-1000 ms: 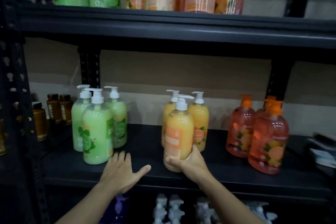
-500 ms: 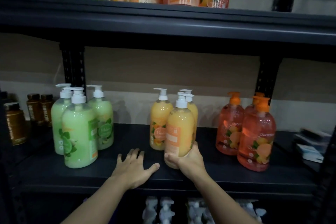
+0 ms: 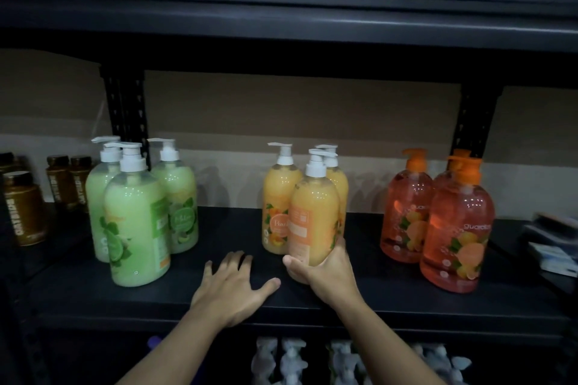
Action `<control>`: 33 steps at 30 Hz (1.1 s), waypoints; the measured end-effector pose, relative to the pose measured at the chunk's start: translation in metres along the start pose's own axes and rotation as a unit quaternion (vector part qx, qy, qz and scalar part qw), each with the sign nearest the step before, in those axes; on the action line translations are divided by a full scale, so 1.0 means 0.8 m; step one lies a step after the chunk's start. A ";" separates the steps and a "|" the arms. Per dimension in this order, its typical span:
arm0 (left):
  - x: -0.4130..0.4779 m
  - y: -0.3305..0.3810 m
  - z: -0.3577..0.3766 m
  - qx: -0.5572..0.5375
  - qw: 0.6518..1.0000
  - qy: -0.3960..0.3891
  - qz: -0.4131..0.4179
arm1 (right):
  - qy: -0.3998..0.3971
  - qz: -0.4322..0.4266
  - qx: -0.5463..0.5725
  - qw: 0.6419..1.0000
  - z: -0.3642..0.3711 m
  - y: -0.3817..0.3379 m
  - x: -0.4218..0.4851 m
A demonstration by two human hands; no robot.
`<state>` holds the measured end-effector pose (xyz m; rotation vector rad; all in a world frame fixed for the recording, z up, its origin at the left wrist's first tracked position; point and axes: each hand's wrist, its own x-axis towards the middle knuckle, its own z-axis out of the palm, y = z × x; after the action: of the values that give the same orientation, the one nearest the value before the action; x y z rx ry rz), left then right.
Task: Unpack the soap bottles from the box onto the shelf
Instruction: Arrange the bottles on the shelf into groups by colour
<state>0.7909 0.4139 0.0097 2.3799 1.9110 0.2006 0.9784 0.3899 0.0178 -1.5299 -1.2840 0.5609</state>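
A: R hand (image 3: 327, 270) status?
B: Wrapped round the lower body of front yellow bottle (image 3: 314, 209), thumb on its left side. Bottle is upright, long axis vert, at the front of shelf (image 3: 391, 300), just ahead of rear yellow pair (image 3: 276, 197). Base is hidden, can't tell if seated.
A: L hand?
B: L hand (image 3: 233, 287) is flat on shelf, fingers spread, holding nothing, just left of the bottle. R is nearer. Bottle is opaque yellow-orange w/ white pump, nozzle pointing left.

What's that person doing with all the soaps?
Someone is stocking a dark shelf with pump soap bottles. Their right hand grips the bottom of a yellow soap bottle standing in front of two other yellow bottles. Their left hand rests flat on the shelf beside it. The green bottles stand to the left, orange bottles to the right.
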 end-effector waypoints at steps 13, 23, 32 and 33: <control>-0.004 0.002 -0.002 0.011 1.000 -0.012 -0.005 | 0.016 0.049 -0.010 0.999 0.003 -0.007 -0.010; -0.002 0.000 -0.003 0.009 1.000 -0.011 -0.009 | -0.015 0.030 -0.025 0.999 0.008 -0.003 -0.009; -0.002 0.001 -0.001 0.006 1.000 0.001 -0.007 | 0.026 0.039 0.008 0.999 0.008 0.000 -0.012; -0.003 0.001 -0.001 0.006 1.000 0.002 -0.008 | 0.043 0.037 -0.009 0.998 0.012 -0.002 -0.013</control>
<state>0.7909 0.4114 0.0105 2.3724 1.9379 0.1933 0.9660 0.3842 0.0131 -1.6043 -1.1735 0.5262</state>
